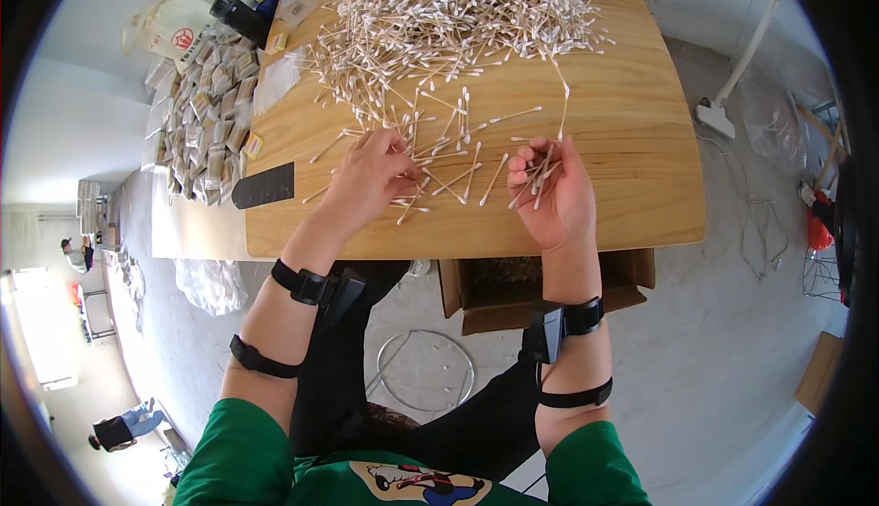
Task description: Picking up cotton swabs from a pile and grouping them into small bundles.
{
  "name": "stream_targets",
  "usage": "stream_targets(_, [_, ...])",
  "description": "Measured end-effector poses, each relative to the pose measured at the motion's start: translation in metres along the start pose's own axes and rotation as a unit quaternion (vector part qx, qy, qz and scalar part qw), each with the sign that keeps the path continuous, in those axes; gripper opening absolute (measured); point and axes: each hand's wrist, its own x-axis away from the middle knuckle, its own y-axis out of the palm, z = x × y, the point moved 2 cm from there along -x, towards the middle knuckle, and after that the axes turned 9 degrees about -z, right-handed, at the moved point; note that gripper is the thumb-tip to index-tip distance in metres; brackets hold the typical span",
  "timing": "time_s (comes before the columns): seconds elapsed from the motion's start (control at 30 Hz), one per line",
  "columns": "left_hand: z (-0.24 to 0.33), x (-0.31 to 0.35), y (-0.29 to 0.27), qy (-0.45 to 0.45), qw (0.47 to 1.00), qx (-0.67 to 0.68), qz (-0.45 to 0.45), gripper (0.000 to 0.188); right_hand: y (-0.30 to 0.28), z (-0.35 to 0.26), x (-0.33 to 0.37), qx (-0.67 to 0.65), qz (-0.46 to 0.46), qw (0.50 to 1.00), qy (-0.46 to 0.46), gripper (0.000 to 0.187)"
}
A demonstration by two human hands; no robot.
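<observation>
Beyond both hands, a large heap of cotton swabs is spread over the far part of the wooden tabletop. Between the hands and that heap, loose cotton swabs are scattered at many angles. The left hand is lowered among them, palm down, its fingers bent and its thumb brought toward them; whether a swab is pinched there cannot be told. By the right hand, turned palm up, a small bunch of swabs is held between curled fingers and thumb, the sticks crossed unevenly. Just ahead of its fingertips, two swabs are laid nearly end to end. To the left of the left hand, a flat black strip is set at the tabletop's edge, and past it many small packets are piled. Below the right hand, an open cardboard box is partly covered by the tabletop.
</observation>
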Motion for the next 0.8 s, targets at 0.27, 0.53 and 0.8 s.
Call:
stream_targets(0.27, [0.002,-0.013,-0.011,-0.108,0.978,0.135,0.120,0.009,-0.004,0.005,-0.001,0.086,0.003,0.996,-0.014,0.043])
stream_targets(0.53, [0.057,-0.033,-0.026,-0.038,0.955,0.272,0.110,0.011,0.020,0.040,-0.004,0.061,0.009,0.997,0.037,0.045])
stream_targets(0.8, [-0.031,-0.036,-0.008,-0.109,0.988,0.009,0.109,0.015,-0.002,0.011,-0.004,0.032,-0.024,0.999,0.019,0.044])
